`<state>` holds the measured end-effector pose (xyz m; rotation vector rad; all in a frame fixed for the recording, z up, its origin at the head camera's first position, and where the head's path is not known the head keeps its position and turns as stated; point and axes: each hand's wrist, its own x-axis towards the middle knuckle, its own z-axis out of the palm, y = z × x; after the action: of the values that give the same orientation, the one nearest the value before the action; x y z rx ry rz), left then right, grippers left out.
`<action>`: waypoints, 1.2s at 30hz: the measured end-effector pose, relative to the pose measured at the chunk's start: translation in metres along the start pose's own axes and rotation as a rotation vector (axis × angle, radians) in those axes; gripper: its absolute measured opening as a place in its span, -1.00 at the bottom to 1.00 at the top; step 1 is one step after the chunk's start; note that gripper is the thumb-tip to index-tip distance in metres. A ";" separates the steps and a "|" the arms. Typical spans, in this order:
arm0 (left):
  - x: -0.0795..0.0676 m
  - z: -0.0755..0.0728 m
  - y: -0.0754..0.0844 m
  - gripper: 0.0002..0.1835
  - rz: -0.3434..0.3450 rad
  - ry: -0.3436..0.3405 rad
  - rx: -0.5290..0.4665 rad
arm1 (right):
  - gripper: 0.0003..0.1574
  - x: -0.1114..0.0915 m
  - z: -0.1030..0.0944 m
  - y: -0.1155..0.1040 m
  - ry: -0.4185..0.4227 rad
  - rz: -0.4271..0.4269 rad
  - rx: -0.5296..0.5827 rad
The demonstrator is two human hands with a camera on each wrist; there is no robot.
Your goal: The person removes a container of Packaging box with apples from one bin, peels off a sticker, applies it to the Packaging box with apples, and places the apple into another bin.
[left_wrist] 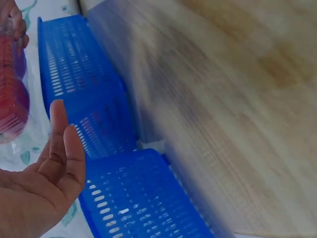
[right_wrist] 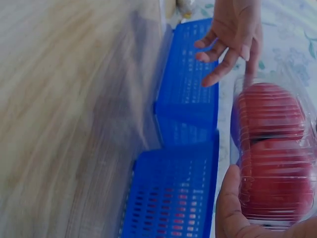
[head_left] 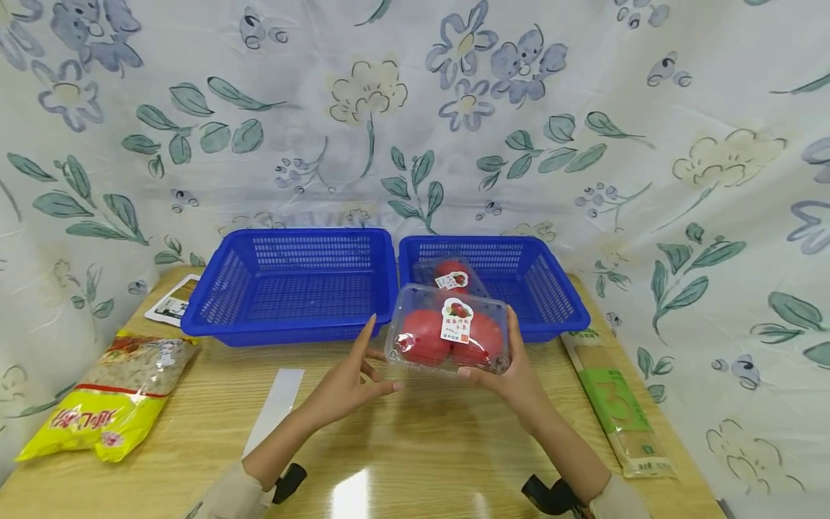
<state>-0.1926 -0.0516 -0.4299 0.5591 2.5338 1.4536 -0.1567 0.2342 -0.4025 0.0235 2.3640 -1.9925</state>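
My right hand (head_left: 519, 386) grips the right end of a clear plastic box of tomatoes (head_left: 415, 346), thumb on the near side and fingers round the far end. Two large red tomatoes show through the lid, under a white label with a fruit picture. The box is held up in front of the right blue basket (head_left: 558, 310), overlapping its near rim in the head view. Just left of the box, my left hand (head_left: 346, 389) is held with fingers spread, holding nothing. A second box of tomatoes (head_left: 452, 270) lies inside the right basket, partly hidden behind the held one.
A larger blue basket (head_left: 292, 334) stands at left, beside the right one. Farther left lie a yellow bag (head_left: 123, 404) and a white-edged card (head_left: 170, 306). A white strip (head_left: 275, 404) lies near my left forearm. Along the right edge is a green-labelled noodle pack (head_left: 612, 404).
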 end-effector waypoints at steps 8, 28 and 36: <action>0.036 0.009 -0.002 0.14 0.021 0.001 0.011 | 0.49 0.013 -0.013 -0.001 0.061 0.030 0.005; 0.087 0.047 0.001 0.19 -0.076 0.074 0.073 | 0.49 0.030 -0.035 0.000 0.181 0.058 0.129; 0.094 0.056 0.003 0.23 -0.133 0.129 0.195 | 0.48 0.040 -0.046 -0.005 0.202 0.085 0.142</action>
<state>-0.2599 0.0319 -0.4515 0.3247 2.7728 1.2446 -0.1977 0.2775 -0.3919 0.3408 2.2816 -2.2070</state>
